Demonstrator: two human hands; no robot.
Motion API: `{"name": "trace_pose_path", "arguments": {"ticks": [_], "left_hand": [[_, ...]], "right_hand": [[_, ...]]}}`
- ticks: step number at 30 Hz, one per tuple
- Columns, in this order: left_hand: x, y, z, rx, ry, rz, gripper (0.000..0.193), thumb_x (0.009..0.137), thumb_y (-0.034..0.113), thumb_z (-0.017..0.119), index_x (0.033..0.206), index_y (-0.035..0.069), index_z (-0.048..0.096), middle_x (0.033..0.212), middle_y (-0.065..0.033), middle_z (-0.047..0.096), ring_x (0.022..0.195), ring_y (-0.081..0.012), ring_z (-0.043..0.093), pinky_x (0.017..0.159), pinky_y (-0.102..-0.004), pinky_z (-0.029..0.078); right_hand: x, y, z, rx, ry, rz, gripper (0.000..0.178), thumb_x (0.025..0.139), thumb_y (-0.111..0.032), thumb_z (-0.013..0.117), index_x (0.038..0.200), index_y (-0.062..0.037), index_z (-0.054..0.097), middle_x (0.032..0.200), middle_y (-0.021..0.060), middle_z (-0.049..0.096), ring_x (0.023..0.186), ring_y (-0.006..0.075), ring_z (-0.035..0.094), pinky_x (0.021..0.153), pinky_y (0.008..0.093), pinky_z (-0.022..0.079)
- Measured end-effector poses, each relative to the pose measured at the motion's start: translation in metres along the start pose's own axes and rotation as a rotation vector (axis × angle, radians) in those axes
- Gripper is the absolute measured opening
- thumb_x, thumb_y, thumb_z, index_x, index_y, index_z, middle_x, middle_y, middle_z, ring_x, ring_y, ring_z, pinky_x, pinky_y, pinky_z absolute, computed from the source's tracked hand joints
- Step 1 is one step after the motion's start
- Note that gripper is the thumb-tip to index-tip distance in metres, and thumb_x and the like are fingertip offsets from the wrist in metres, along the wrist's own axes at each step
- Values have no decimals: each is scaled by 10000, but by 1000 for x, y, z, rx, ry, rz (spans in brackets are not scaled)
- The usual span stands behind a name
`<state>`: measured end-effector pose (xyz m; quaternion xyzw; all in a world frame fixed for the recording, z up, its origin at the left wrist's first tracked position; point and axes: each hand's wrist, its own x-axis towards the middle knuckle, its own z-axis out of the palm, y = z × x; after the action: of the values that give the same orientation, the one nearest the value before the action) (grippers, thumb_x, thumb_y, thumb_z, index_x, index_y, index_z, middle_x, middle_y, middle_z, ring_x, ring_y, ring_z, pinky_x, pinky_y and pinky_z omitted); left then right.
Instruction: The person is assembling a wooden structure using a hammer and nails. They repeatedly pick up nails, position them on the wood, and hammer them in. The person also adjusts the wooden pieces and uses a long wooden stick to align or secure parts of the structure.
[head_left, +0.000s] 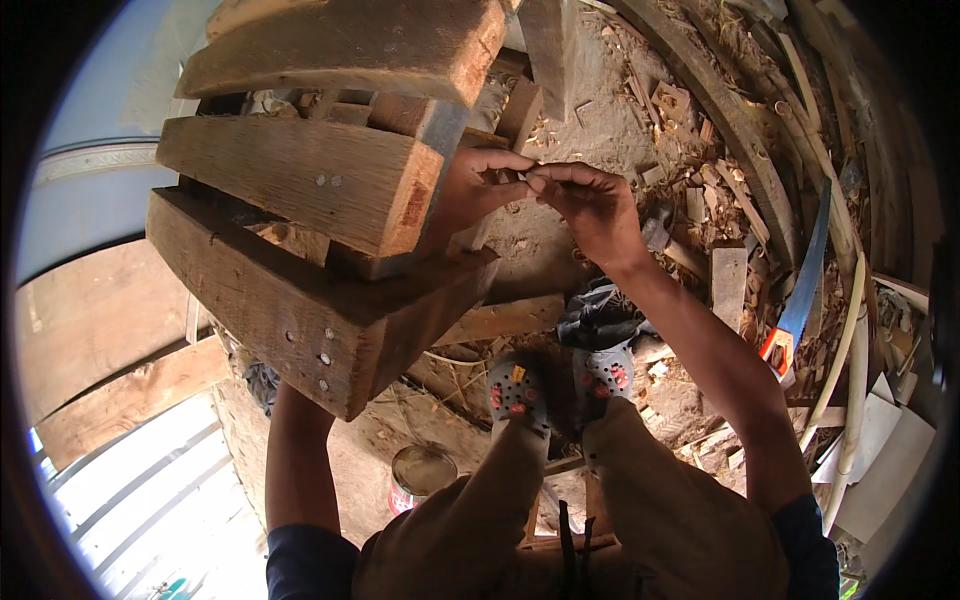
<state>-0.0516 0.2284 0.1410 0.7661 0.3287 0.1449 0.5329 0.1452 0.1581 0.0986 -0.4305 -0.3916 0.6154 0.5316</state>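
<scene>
Ground: bare dirt floor (590,90) strewn with wood offcuts and shavings, seen from above past the person's knees and sandalled feet.
Landmark: wooden frame (330,260) of thick, rough planks nailed together, filling the upper left.
Left hand (478,185): reaches under and behind the wooden frame and comes out at its right end, fingers pinched together on a small pale piece (522,176).
Right hand (590,205): just right of the wooden frame, fingertips closed on the same small piece, touching the left hand's.
Small piece: held between both hands off the frame's right end (too small to tell whether it is a nail or a wood sliver).
Handling: I judge it light, stiff and easy to drop; a fingertip pinch suits it. The frame looks heavy and rigid, best taken by a plank's end.
Container: round tin can (420,475) below the frame on the floor, contents unclear.
Also: handsaw (800,290), blue blade and orange handle, well right of the frame.
</scene>
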Motion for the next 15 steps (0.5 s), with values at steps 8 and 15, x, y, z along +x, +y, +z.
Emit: {"name": "trace_pose_path", "arguments": {"ticks": [8, 15], "left_hand": [[-5, 1, 12, 0, 170, -170, 260, 898, 96, 761, 1143, 19, 725, 1019, -46, 737, 933, -85, 653, 837, -251, 518], [0, -5, 17, -150, 581, -188, 211, 946, 144, 724, 1113, 16, 740, 1017, -58, 732, 946, -114, 643, 856, -268, 508]], "right_hand": [[0, 11, -10, -153, 35, -78, 125, 932, -55, 735, 1029, 21, 754, 944, 94, 746, 888, 103, 665, 797, 264, 546], [-36, 28, -96, -874, 187, -264, 358, 899, -110, 745, 1216, 19, 638, 1083, 171, 702, 1019, 342, 684, 888, 396, 556]]}}
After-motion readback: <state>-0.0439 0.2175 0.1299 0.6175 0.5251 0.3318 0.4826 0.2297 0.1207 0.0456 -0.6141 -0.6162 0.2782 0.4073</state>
